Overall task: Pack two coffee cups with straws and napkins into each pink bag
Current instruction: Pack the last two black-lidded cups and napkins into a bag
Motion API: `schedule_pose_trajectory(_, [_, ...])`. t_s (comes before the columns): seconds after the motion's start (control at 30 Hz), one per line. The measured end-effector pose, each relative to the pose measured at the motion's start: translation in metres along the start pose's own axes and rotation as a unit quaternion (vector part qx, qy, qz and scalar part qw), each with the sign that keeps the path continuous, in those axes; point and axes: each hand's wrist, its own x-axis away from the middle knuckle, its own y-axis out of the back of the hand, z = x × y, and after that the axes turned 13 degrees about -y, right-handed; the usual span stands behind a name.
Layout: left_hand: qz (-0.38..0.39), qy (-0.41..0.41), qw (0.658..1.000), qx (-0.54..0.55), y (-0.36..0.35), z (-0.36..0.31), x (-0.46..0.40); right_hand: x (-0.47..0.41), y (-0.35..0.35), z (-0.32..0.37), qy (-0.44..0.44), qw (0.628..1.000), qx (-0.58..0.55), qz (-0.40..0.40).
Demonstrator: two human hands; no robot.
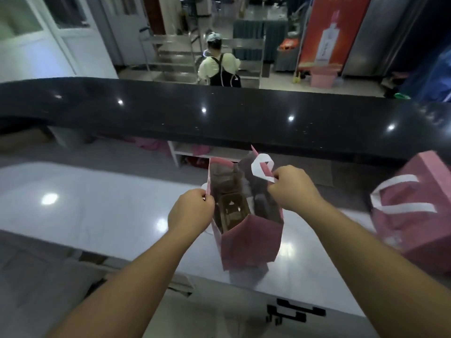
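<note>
We hold the pink bag [251,237] upright on the white counter [97,206] | left hand [190,211] fingers pinch its left rim | right hand [292,189] fingers pinch the right rim by the white handle [262,168] | second pink bag [415,211] stands well right

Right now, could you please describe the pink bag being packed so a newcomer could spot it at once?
On the white counter below the black ledge, it is the upright pink bag. Unlike the other pink bag on the right, both hands hold its mouth open.

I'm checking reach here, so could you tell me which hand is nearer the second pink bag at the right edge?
Right. The right hand pinches the open bag's right rim, closer to the second pink bag; the left hand pinches its left rim.
</note>
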Motion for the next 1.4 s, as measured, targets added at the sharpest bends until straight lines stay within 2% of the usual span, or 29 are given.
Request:
schedule_pose_trajectory(0.37, [-0.099, 0.121, 0.988, 0.014, 0.155, 0.208, 0.093, 0.116, -0.119, 0.216, 0.140, 0.987, 0.031, 0.077])
schedule_pose_trajectory(0.5, [-0.159, 0.168, 0.972, 0.045, 0.197, 0.269, 0.131, 0.152, -0.164, 0.285, 0.207, 0.973, 0.048, 0.092])
schedule_pose_trajectory(0.63, [-0.194, 0.236, 0.952, 0.009, 0.235, 0.318, 0.163, 0.180, -0.206, 0.353, 0.275, 0.952, 0.065, 0.117])
schedule_pose_trajectory(0.87, [-0.247, 0.346, 0.905, -0.010, 0.294, 0.402, 0.194, 0.219, -0.286, 0.475, 0.383, 0.904, 0.075, 0.173])
schedule_pose_trajectory(1.07, [-0.281, 0.408, 0.868, -0.024, 0.349, 0.463, 0.197, 0.246, -0.342, 0.578, 0.492, 0.842, 0.065, 0.210])
schedule_pose_trajectory(1.4, [-0.376, 0.521, 0.765, -0.038, 0.411, 0.539, 0.246, 0.330, -0.402, 0.711, 0.605, 0.738, 0.083, 0.287])
